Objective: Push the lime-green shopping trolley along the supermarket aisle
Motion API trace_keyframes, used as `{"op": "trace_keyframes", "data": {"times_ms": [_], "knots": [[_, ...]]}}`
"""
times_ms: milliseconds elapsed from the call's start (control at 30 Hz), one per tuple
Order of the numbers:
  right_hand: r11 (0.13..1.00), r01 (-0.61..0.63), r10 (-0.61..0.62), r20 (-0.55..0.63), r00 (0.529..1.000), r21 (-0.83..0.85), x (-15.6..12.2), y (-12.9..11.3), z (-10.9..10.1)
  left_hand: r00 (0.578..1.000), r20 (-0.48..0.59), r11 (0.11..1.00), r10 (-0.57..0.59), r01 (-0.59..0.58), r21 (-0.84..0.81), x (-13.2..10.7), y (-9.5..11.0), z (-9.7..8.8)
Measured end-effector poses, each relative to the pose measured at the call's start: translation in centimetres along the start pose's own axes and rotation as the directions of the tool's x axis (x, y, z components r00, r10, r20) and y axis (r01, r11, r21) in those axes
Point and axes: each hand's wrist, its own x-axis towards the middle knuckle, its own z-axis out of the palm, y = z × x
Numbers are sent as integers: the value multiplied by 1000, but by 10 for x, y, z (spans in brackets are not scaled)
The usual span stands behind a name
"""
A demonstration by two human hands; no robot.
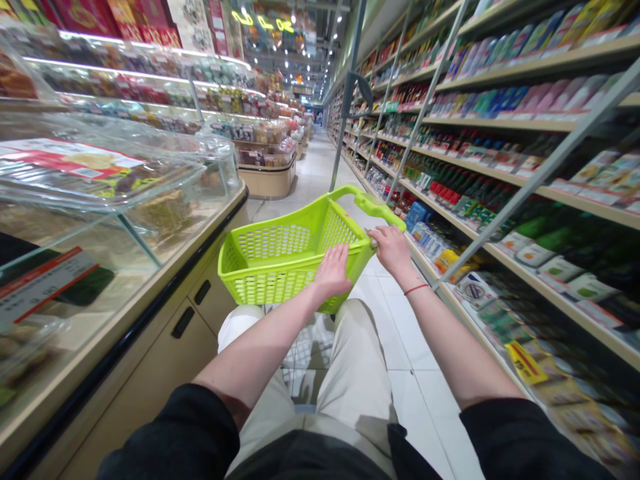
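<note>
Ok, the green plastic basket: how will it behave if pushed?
Probably light for its size: the basket has thin, holed plastic walls. The thick handle looks stiff, though the walls may flex slightly. Wheels don't show, so rolling is hard to judge.

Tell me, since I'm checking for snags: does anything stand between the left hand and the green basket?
Nothing visible does: the left hand rests directly on the near rim of the lime-green plastic basket.
</note>
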Motion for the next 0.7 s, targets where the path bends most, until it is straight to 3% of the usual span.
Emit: {"op": "trace_keyframes", "data": {"times_ms": [133, 567, 700], "knots": [[999, -30, 32, 43, 999, -27, 11, 18, -6, 1000, 19, 1000, -10, 10, 5, -2, -2, -1], [998, -33, 39, 108, 993, -60, 12, 9, -14, 998, -36, 997, 55, -53, 57, -3, -13, 12], [998, -30, 34, 75, 997, -58, 10, 11, -13, 995, -58, 995, 86, -82, 58, -2, -17, 15]]}}
